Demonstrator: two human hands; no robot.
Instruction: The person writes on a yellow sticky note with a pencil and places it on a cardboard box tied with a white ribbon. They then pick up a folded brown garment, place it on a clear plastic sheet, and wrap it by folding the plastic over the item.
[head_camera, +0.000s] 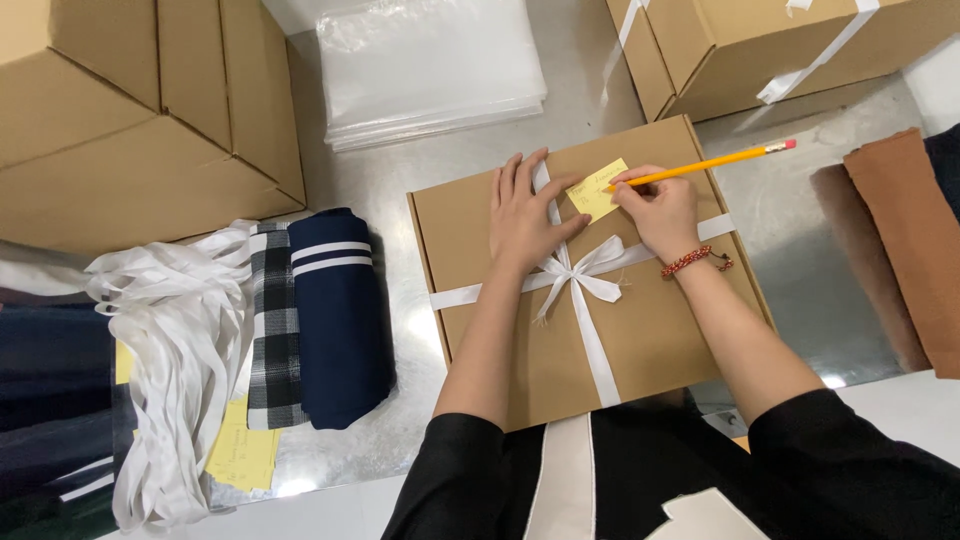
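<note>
On the steel table (400, 190), your flat brown box (640, 330), closed and tied with white ribbon (580, 275), lies under your left hand (525, 215), spread flat, while your right hand (660, 210) pinches a yellow pencil (715, 162) over a yellow note (597, 190).

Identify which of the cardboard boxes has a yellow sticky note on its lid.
The flat ribbon-tied box under both hands: the left hand steadies its note; the right hand writes with a pencil. Other boxes show none.
</note>
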